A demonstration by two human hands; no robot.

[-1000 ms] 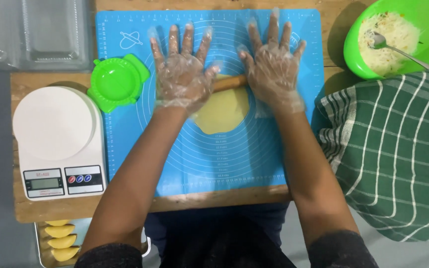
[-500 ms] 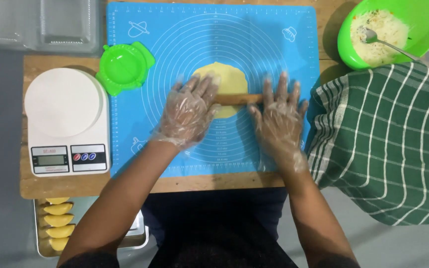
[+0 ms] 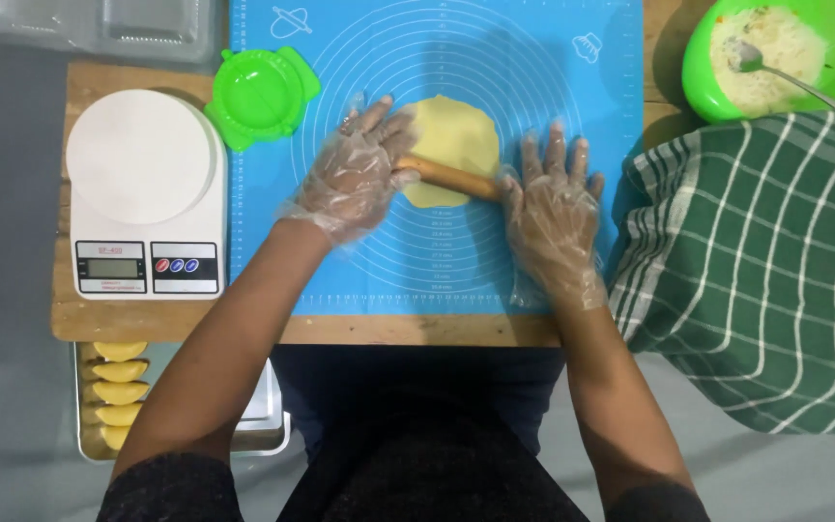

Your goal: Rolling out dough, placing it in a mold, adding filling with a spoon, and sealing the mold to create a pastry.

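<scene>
A flat yellow round of dough point(image 3: 453, 138) lies on a blue silicone mat point(image 3: 533, 77) with printed circles. Across its near edge rests a thin wooden rolling pin point(image 3: 449, 177), slightly slanted. My left hand point(image 3: 355, 174), in a clear plastic glove, presses flat on the pin's left end. My right hand point(image 3: 553, 208), gloved the same way, lies palm down on the pin's right end with fingers spread.
A white kitchen scale point(image 3: 144, 193) stands on the wooden board point(image 3: 79, 314) at left, with a green dumpling press point(image 3: 261, 94) beside it. A green bowl point(image 3: 698, 68) of filling with a spoon point(image 3: 756, 63) sits far right above a green checked cloth point(image 3: 756, 261). Folded yellow pastries point(image 3: 118, 391) fill a tray point(image 3: 268, 425) below.
Both hands have drawn the rolling pin back toward me over the dough, from the far side to its near edge. The dough has become a little wider and the pin now slants.
</scene>
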